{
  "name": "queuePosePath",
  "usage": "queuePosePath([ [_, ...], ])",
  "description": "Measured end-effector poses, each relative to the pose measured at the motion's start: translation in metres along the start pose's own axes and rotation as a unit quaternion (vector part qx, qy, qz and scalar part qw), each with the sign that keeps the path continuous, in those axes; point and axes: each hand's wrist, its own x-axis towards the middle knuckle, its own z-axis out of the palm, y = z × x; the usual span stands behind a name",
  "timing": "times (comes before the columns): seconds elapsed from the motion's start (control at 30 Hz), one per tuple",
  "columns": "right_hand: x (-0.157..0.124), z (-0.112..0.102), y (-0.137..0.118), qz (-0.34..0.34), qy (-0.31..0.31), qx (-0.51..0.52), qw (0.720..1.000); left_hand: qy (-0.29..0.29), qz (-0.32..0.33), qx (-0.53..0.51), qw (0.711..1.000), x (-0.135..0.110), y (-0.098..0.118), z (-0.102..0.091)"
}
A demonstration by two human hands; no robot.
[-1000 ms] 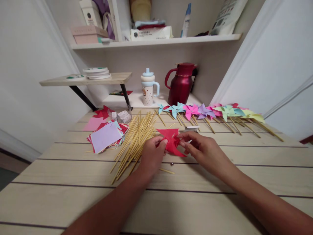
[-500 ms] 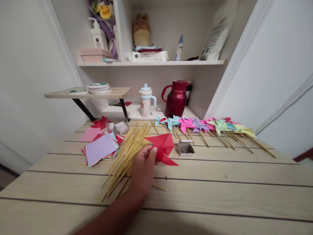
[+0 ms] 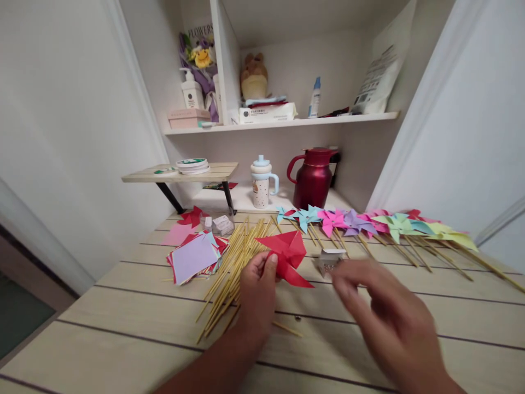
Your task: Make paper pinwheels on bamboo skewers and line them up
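Note:
My left hand [image 3: 258, 282] pinches a red paper pinwheel [image 3: 289, 251] between thumb and fingers, its folded points spreading to the right. Over the table at the right is my right hand [image 3: 389, 317], its fingers bent and their tips blurred, so I cannot tell whether they are closed on anything. Those tips are in front of a small open box [image 3: 328, 262] of tiny metal pieces and hide part of it. Behind and under my left wrist lies a loose pile of thin wooden sticks [image 3: 229, 273]. A tiny dark metal piece [image 3: 298, 318] rests on the wood between my hands.
Stacked coloured paper sheets [image 3: 194, 257] lie left of the sticks. Finished pinwheels on sticks [image 3: 356, 223] line the back right. Behind stand a cup [image 3: 261, 186] and a red jug [image 3: 314, 180]. At the back left, a small raised shelf [image 3: 221, 172] holds round rolls [image 3: 192, 166].
My right hand has come into view from the lower right, up to the small box. The left hand still holds the red pinwheel. The whole view has shifted.

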Motion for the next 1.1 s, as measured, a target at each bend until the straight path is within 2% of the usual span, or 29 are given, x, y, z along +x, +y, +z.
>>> queuePosePath([
  [0.07,0.005,-0.01,-0.004,0.12,0.064,0.075,0.988,-0.006,0.031,-0.013,0.999,0.0,-0.001,-0.001],
  [0.1,0.008,-0.011,-0.007,0.183,0.08,0.133,0.971,-0.006,0.044,-0.016,0.999,0.0,-0.001,-0.001],
  [0.17,0.015,-0.007,-0.011,0.276,0.054,0.255,0.925,-0.012,0.059,-0.022,0.998,0.0,-0.001,-0.001],
  [0.2,0.017,-0.004,-0.013,0.298,0.014,0.308,0.904,-0.019,0.064,-0.025,0.997,0.0,0.0,-0.001],
  [0.3,0.019,0.005,-0.015,0.301,-0.05,0.39,0.869,-0.07,0.065,-0.027,0.995,-0.001,0.0,0.0],
  [0.4,0.018,0.006,-0.013,0.292,-0.035,0.396,0.87,-0.127,0.052,-0.022,0.99,-0.004,-0.001,0.002],
  [0.53,0.016,0.002,-0.011,0.312,-0.035,0.425,0.849,-0.174,0.013,-0.052,0.983,-0.007,-0.002,0.003],
  [0.63,0.013,0.0,-0.012,0.323,-0.057,0.434,0.839,-0.179,-0.001,-0.074,0.981,-0.006,-0.001,0.003],
  [0.77,0.011,0.002,-0.012,0.321,-0.078,0.408,0.851,-0.161,-0.002,-0.061,0.985,-0.004,0.0,0.001],
  [1.1,0.01,0.001,-0.016,0.315,-0.05,0.419,0.85,-0.171,-0.027,-0.063,0.983,-0.008,0.008,0.0],
])
